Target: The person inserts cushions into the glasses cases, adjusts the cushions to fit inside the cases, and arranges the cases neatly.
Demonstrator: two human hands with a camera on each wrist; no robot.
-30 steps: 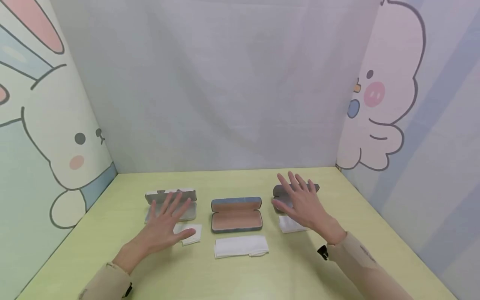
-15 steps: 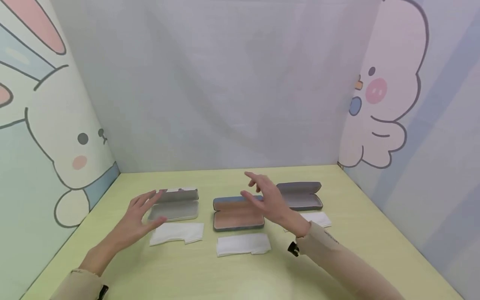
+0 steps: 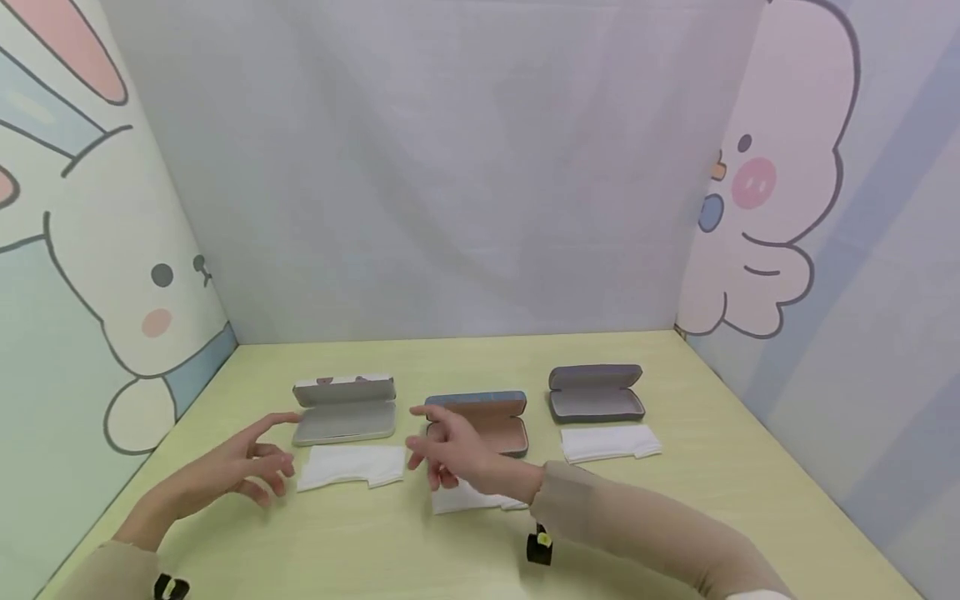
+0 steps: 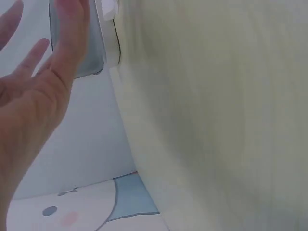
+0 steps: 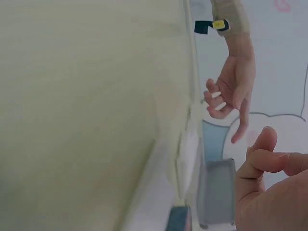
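Observation:
Three glasses cases lie opened in a row in the head view: a light grey one [image 3: 345, 422] on the left, a blue one with pinkish lining [image 3: 507, 435] in the middle, a dark grey one [image 3: 597, 405] on the right. A folded white cloth lies in front of each: left cloth [image 3: 347, 463], middle cloth [image 3: 459, 498], right cloth [image 3: 609, 442]. My left hand [image 3: 231, 472] hovers left of the grey case, index finger extended at its corner, other fingers loosely bent. My right hand [image 3: 467, 457] points left over the middle case and hides part of it and its cloth. Both hold nothing.
The pale yellow table [image 3: 360, 554] reaches back to a grey curtain [image 3: 450, 183]. Cartoon-printed side panels, with a rabbit [image 3: 120, 292] at left and a white figure [image 3: 780, 167] at right, bound the table. Black clips [image 3: 539, 546] hang at the sleeves.
My right hand has swung left from the right-hand case to the middle one. My left hand has drawn back left off the grey case. Spread fingers on both have relaxed, with index fingers pointing.

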